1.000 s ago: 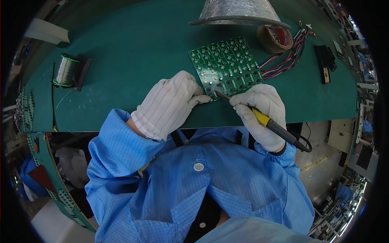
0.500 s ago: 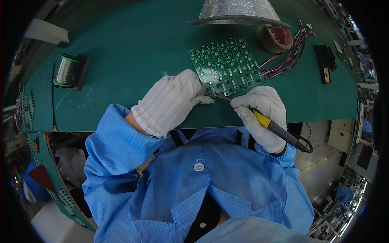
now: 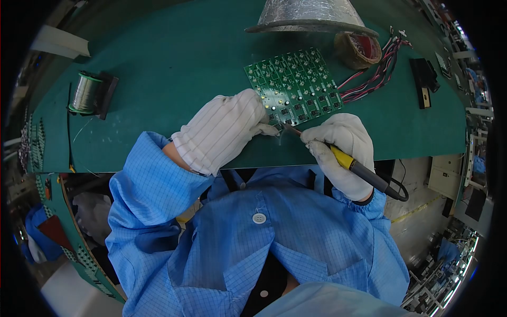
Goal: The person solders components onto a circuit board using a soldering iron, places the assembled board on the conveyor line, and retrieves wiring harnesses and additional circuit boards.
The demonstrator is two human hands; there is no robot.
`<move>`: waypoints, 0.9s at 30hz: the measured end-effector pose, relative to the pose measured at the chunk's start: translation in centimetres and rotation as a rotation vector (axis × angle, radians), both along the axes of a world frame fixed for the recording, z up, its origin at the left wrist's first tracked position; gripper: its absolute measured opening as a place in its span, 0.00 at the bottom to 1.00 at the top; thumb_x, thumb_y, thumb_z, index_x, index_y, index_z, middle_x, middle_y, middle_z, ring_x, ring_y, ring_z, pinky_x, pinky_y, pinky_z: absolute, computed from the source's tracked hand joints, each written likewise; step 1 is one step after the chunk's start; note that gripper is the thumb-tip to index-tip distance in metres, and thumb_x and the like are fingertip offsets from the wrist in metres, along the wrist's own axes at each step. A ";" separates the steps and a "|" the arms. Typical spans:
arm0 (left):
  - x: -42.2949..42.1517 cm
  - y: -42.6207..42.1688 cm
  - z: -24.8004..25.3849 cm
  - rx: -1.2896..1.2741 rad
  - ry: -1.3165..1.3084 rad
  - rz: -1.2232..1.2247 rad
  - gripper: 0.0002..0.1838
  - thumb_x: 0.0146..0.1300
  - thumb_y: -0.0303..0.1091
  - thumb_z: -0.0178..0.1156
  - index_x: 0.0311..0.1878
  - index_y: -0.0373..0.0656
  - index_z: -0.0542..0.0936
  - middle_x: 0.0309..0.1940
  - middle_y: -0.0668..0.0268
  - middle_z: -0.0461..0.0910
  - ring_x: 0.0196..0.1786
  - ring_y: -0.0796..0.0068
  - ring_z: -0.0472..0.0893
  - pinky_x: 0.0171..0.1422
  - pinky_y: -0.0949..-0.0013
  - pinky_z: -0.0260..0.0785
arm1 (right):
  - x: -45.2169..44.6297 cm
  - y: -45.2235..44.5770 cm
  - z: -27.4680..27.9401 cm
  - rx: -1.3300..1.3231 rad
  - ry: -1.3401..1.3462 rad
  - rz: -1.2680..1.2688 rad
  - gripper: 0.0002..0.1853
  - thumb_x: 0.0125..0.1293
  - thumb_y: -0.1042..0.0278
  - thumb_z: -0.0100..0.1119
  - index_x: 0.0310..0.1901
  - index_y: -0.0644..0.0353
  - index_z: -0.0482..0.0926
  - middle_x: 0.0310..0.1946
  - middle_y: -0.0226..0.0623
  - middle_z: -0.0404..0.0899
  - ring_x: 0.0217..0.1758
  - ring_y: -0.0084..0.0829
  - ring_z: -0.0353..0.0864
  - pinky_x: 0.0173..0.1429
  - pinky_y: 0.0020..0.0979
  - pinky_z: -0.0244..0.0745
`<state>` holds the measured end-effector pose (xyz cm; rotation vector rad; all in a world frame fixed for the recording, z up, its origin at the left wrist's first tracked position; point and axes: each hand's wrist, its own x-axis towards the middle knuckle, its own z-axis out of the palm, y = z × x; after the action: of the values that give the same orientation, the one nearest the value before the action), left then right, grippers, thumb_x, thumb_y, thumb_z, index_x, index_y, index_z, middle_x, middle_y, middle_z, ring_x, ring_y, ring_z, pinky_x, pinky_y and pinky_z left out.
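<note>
A green circuit board (image 3: 293, 84) carrying rows of small parts lies tilted on the green bench mat. In a white glove, my right hand (image 3: 340, 145) grips a soldering iron (image 3: 344, 157) by its yellow and black handle. The iron's tip meets the board's near edge, with a faint wisp of smoke beside it. My left hand (image 3: 227, 129), in a striped white glove, is at the board's near left corner. Its thumb and fingers are pinched close to the iron's tip; whatever they hold is too small or hidden to name.
A solder wire spool (image 3: 86, 94) stands on a holder at the left. Behind the board are a foil-covered cone (image 3: 311, 15) and a tape roll (image 3: 359, 50). Red, black and white wires (image 3: 377, 76) run beside it. A black object (image 3: 423, 82) lies at the right.
The board and both hands have barely shifted. My left forearm has moved slightly left, and a wisp of smoke now shows by the iron's tip.
</note>
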<state>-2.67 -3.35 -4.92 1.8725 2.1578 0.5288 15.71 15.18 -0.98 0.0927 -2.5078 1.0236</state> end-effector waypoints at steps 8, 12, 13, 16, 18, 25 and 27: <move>-0.1 0.4 0.7 -0.099 0.073 -0.057 0.10 0.64 0.33 0.63 0.46 0.55 0.89 0.47 0.68 0.79 0.51 0.66 0.78 0.54 0.66 0.75 | 0.1 -0.1 0.2 0.012 0.001 -0.009 0.06 0.59 0.73 0.69 0.38 0.54 0.86 0.27 0.26 0.84 0.29 0.28 0.78 0.45 0.33 0.69; -0.2 -0.2 0.4 -0.030 0.037 -0.010 0.11 0.63 0.32 0.64 0.46 0.54 0.89 0.45 0.69 0.80 0.51 0.67 0.78 0.53 0.67 0.75 | 0.1 -0.1 0.1 0.019 0.010 -0.008 0.06 0.58 0.73 0.69 0.38 0.54 0.86 0.27 0.26 0.84 0.29 0.28 0.78 0.45 0.33 0.69; -0.2 -0.1 1.2 0.031 0.039 -0.010 0.10 0.62 0.34 0.65 0.45 0.54 0.89 0.44 0.69 0.81 0.50 0.67 0.78 0.53 0.67 0.75 | 0.1 -0.1 0.2 0.018 0.006 -0.005 0.06 0.58 0.74 0.69 0.38 0.54 0.86 0.27 0.26 0.84 0.29 0.28 0.78 0.45 0.33 0.69; -0.3 -0.4 1.8 0.152 0.081 -0.009 0.09 0.61 0.37 0.66 0.43 0.53 0.89 0.40 0.70 0.82 0.47 0.68 0.78 0.51 0.67 0.74 | 0.0 -0.1 0.2 0.021 0.009 -0.005 0.06 0.58 0.74 0.68 0.38 0.54 0.86 0.26 0.26 0.84 0.28 0.29 0.78 0.44 0.33 0.69; -0.1 -0.6 2.3 0.211 0.120 -0.009 0.08 0.61 0.39 0.66 0.42 0.53 0.90 0.38 0.70 0.82 0.44 0.69 0.78 0.49 0.67 0.74 | 0.2 -0.2 0.3 0.025 0.015 -0.011 0.06 0.58 0.74 0.68 0.37 0.54 0.86 0.26 0.27 0.84 0.28 0.29 0.78 0.44 0.33 0.69; 0.8 -0.3 2.9 0.026 -0.009 0.157 0.11 0.65 0.45 0.65 0.43 0.52 0.90 0.32 0.71 0.80 0.38 0.71 0.77 0.47 0.66 0.70 | 1.4 0.4 -0.1 -0.140 0.042 -0.097 0.05 0.58 0.76 0.66 0.37 0.58 0.85 0.30 0.31 0.85 0.34 0.28 0.78 0.46 0.32 0.73; 1.1 -0.1 3.1 0.025 -0.024 0.159 0.12 0.65 0.46 0.65 0.44 0.52 0.90 0.32 0.71 0.80 0.39 0.71 0.77 0.48 0.65 0.70 | 1.8 0.5 -0.1 -0.188 0.049 -0.133 0.05 0.59 0.76 0.65 0.37 0.60 0.85 0.30 0.32 0.85 0.35 0.28 0.79 0.46 0.31 0.74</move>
<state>-1.59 -3.41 -1.80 1.7063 2.3073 0.6088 17.55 15.64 -1.06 -0.1028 -2.3270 1.1805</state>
